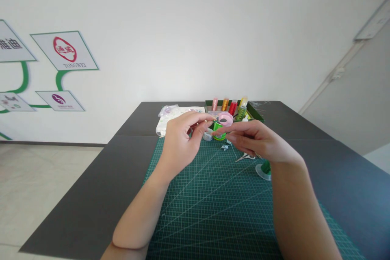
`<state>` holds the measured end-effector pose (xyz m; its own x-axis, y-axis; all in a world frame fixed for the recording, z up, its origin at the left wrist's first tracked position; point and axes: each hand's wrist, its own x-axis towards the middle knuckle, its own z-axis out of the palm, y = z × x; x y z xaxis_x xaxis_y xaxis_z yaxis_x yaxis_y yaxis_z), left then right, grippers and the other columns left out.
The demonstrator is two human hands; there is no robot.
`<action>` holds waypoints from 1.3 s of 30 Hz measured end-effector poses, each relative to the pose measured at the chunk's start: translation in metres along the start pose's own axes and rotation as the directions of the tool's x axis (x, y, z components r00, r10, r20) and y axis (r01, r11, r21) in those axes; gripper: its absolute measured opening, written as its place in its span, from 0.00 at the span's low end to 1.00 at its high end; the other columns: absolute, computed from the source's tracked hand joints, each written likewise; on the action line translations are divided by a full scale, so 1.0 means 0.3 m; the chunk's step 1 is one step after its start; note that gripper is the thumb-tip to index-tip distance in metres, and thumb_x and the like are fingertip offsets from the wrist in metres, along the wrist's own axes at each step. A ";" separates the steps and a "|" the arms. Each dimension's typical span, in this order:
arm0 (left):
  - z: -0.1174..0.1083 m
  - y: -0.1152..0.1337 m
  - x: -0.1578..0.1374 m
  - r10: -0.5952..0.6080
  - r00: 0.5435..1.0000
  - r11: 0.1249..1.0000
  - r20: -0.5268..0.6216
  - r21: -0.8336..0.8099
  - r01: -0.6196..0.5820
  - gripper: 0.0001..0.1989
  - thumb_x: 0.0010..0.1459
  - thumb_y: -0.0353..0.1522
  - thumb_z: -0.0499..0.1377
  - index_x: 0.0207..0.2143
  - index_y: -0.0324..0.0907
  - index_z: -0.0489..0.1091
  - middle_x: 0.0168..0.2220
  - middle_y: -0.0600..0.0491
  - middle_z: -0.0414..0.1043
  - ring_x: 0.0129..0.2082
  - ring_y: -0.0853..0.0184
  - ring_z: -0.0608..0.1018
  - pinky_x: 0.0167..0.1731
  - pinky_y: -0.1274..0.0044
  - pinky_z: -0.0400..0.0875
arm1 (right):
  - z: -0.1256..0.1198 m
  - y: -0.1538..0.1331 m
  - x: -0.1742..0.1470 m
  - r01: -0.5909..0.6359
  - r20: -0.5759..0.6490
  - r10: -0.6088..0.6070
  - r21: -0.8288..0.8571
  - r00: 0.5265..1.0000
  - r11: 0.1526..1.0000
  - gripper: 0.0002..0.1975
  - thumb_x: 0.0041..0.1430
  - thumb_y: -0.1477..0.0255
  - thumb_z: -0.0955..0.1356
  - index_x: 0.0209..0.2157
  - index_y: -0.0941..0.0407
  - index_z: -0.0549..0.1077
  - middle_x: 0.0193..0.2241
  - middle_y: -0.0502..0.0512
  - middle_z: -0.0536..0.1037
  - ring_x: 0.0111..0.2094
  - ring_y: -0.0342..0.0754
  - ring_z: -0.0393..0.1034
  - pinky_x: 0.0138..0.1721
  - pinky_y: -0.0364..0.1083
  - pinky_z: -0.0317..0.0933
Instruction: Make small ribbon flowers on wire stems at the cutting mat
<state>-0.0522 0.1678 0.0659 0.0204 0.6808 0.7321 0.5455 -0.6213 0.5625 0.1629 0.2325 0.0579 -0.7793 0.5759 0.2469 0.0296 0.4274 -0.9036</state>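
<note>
My left hand (184,136) is raised above the far part of a green cutting mat (210,195), thumb and forefinger pinched on something thin and small that I cannot make out. Close beside it, my right hand (263,140) has its forefinger reaching toward the left fingertips, the thumb and other fingers drawn together below. Whatever lies between the right fingers is too small to name. Behind the fingertips are a pink ring-shaped roll (225,119) and a bright green container (218,131), partly covered. A small pale blue leaf-like piece (224,147) lies under the hands.
Small scissors (245,157) and a green thread spool (263,170) lie near my right wrist. At the back, a dark green tray (256,113) holds several colored spools, including a red spool (233,107). A white sheet (164,124) with a plastic bag (167,109) lies back left.
</note>
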 end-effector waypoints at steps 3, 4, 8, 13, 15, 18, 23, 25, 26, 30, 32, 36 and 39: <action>0.006 -0.018 0.004 -0.077 0.997 0.990 0.033 -0.118 0.080 0.10 0.65 0.35 0.59 0.40 0.41 0.78 0.32 0.50 0.80 0.28 0.68 0.79 0.28 0.76 0.74 | -0.003 0.007 0.002 -0.002 -0.009 0.002 0.023 1.000 1.000 0.17 0.69 0.63 0.67 0.52 0.58 0.77 0.14 0.40 0.57 0.14 0.36 0.49 0.15 0.39 0.40; 0.008 -0.025 0.006 -0.098 0.994 0.981 0.043 -0.162 0.104 0.10 0.65 0.36 0.59 0.40 0.40 0.78 0.31 0.50 0.80 0.28 0.68 0.78 0.27 0.76 0.74 | -0.003 0.010 0.003 -0.004 -0.009 0.004 0.042 1.000 0.999 0.17 0.68 0.64 0.67 0.52 0.59 0.77 0.14 0.40 0.57 0.14 0.36 0.48 0.15 0.39 0.40; 0.013 -0.053 0.009 -0.156 0.986 0.948 0.053 -0.272 0.164 0.12 0.65 0.40 0.60 0.43 0.42 0.77 0.28 0.51 0.78 0.24 0.70 0.76 0.21 0.78 0.70 | 0.011 0.021 0.006 0.057 -0.037 -0.050 0.214 0.998 0.975 0.20 0.67 0.63 0.67 0.55 0.59 0.75 0.13 0.38 0.55 0.13 0.36 0.45 0.16 0.41 0.40; 0.014 -0.085 0.013 -0.167 0.985 0.946 0.030 -0.275 0.169 0.18 0.66 0.46 0.57 0.46 0.43 0.76 0.28 0.52 0.78 0.19 0.72 0.71 0.18 0.78 0.65 | 0.023 0.019 0.023 0.164 -0.278 -0.071 0.330 0.958 0.930 0.19 0.65 0.61 0.68 0.52 0.57 0.74 0.12 0.37 0.50 0.13 0.38 0.41 0.16 0.43 0.41; 0.013 -0.092 0.015 -0.173 0.985 0.944 0.015 -0.282 0.170 0.18 0.65 0.46 0.58 0.46 0.43 0.77 0.28 0.52 0.78 0.19 0.73 0.70 0.18 0.78 0.65 | 0.006 0.027 0.029 0.114 -0.340 -0.017 0.268 0.940 0.957 0.17 0.64 0.60 0.68 0.49 0.56 0.73 0.13 0.38 0.54 0.13 0.39 0.44 0.16 0.42 0.42; 0.012 -0.092 0.016 -0.191 0.982 0.941 -0.004 -0.285 0.182 0.17 0.65 0.44 0.58 0.45 0.42 0.77 0.27 0.52 0.78 0.20 0.73 0.71 0.18 0.78 0.65 | -0.037 0.055 0.030 -0.114 -0.445 0.105 0.005 0.890 0.993 0.17 0.62 0.59 0.70 0.46 0.56 0.73 0.17 0.45 0.69 0.14 0.40 0.57 0.17 0.42 0.49; 0.010 -0.070 0.009 -0.170 0.985 0.962 -0.018 -0.222 0.161 0.13 0.66 0.39 0.58 0.45 0.42 0.76 0.30 0.51 0.79 0.25 0.70 0.78 0.20 0.79 0.69 | -0.049 0.042 0.010 -0.342 -0.661 0.039 -0.336 0.749 0.878 0.16 0.59 0.61 0.72 0.44 0.56 0.74 0.33 0.56 0.80 0.19 0.42 0.70 0.23 0.44 0.62; 0.011 -0.058 0.007 -0.156 0.987 0.968 -0.031 -0.204 0.146 0.11 0.66 0.38 0.59 0.44 0.42 0.76 0.33 0.51 0.80 0.27 0.70 0.79 0.21 0.79 0.71 | -0.012 -0.001 0.003 -0.242 -0.586 0.034 -0.282 0.810 0.928 0.17 0.61 0.60 0.71 0.47 0.56 0.73 0.41 0.60 0.80 0.21 0.42 0.72 0.22 0.44 0.63; 0.012 -0.052 0.006 -0.151 0.988 0.970 -0.038 -0.199 0.141 0.11 0.66 0.37 0.59 0.44 0.42 0.76 0.34 0.50 0.80 0.28 0.69 0.80 0.22 0.79 0.72 | 0.013 -0.025 0.002 -0.177 -0.509 0.038 -0.227 0.860 0.958 0.18 0.62 0.60 0.70 0.48 0.56 0.73 0.44 0.61 0.80 0.22 0.42 0.73 0.21 0.43 0.62; 0.016 -0.029 0.006 -0.126 0.990 0.978 -0.060 -0.172 0.114 0.10 0.66 0.37 0.58 0.42 0.41 0.76 0.37 0.49 0.81 0.31 0.69 0.81 0.28 0.78 0.76 | 0.116 -0.087 0.013 -0.021 -0.264 0.018 -0.005 0.964 1.000 0.22 0.64 0.60 0.69 0.56 0.55 0.68 0.46 0.62 0.80 0.24 0.42 0.73 0.16 0.40 0.57; 0.016 -0.023 0.007 -0.114 0.991 0.980 -0.074 -0.169 0.101 0.10 0.66 0.36 0.58 0.41 0.40 0.76 0.37 0.49 0.81 0.31 0.69 0.81 0.30 0.77 0.77 | 0.148 -0.092 0.023 0.004 -0.221 0.011 0.067 0.975 0.998 0.26 0.64 0.60 0.69 0.60 0.55 0.66 0.41 0.60 0.81 0.24 0.43 0.73 0.15 0.39 0.56; 0.012 -0.025 0.011 -0.106 0.988 0.982 -0.111 -0.165 0.087 0.08 0.64 0.34 0.60 0.40 0.40 0.77 0.36 0.50 0.81 0.29 0.69 0.80 0.31 0.77 0.76 | 0.159 -0.086 0.027 -0.010 -0.272 0.023 0.049 0.962 0.999 0.22 0.67 0.62 0.67 0.58 0.58 0.70 0.19 0.46 0.72 0.17 0.40 0.64 0.16 0.38 0.53; 0.007 -0.032 0.013 -0.101 0.987 0.988 -0.123 -0.133 0.085 0.07 0.64 0.33 0.60 0.39 0.40 0.78 0.35 0.50 0.80 0.29 0.69 0.80 0.30 0.78 0.75 | 0.151 -0.090 0.012 -0.020 -0.360 -0.010 -0.081 0.933 0.997 0.17 0.69 0.64 0.65 0.53 0.58 0.75 0.13 0.42 0.63 0.15 0.38 0.56 0.17 0.39 0.49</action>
<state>-0.0555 0.1772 0.0625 -0.1383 0.6873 0.7131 0.4294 -0.6072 0.6685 0.1308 0.1914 0.0673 -0.5017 0.7840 0.3656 0.0961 0.4705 -0.8771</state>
